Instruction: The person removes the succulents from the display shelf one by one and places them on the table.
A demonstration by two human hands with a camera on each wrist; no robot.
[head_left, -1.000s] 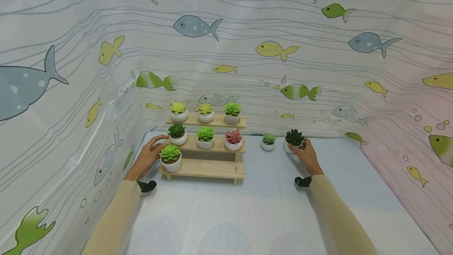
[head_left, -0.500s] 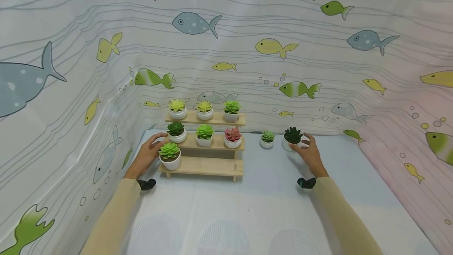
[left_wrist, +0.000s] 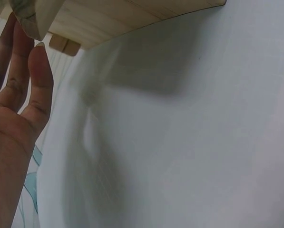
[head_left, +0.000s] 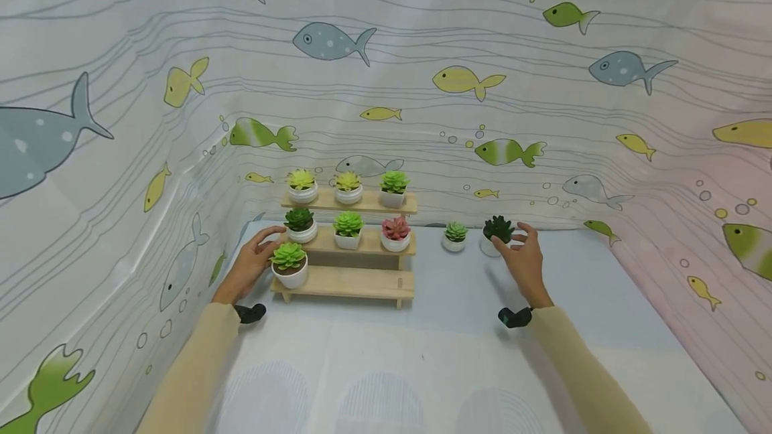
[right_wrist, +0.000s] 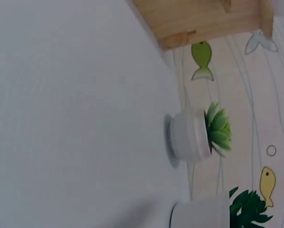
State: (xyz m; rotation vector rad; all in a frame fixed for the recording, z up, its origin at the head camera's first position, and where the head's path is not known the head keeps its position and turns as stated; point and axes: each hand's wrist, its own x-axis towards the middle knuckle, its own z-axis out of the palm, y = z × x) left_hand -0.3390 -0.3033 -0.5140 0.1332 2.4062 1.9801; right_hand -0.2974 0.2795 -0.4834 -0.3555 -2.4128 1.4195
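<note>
My left hand (head_left: 252, 265) is at the left end of a three-tier wooden plant stand (head_left: 356, 281), its fingertips right at the middle tier. The left wrist view shows the fingers (left_wrist: 39, 78) loosely bent beside a wooden edge of the stand (left_wrist: 108, 21). My right hand (head_left: 523, 260) is beside a dark green potted succulent (head_left: 498, 229), thumb overlapping the pot's front and fingers spread off to its right. That pot (right_wrist: 203, 213) stands on the table in the right wrist view, with a fingertip apart from it at the frame's edge.
A small green succulent (head_left: 455, 236) in a white pot stands between the stand and the dark one. Several potted succulents fill the upper tiers, including a red one (head_left: 396, 233). A bright green one (head_left: 289, 264) sits at the bottom tier's left end. Fish-printed cloth (head_left: 422, 139) walls the table.
My right hand's fingers have loosened from the dark green succulent's pot and spread apart, drawing slightly right. The pot stays where it was. My left hand keeps its place by the stand.
</note>
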